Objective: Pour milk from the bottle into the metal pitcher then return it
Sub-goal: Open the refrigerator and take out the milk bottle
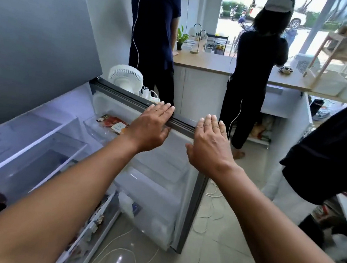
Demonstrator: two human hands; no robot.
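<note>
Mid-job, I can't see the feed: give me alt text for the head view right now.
Both hands are empty and open at the top edge of an open fridge door: the left hand rests on the edge, the right hand is flat beside it. A white milk bottle stands in the lower door shelf. Two people stand at a wooden counter behind.
</note>
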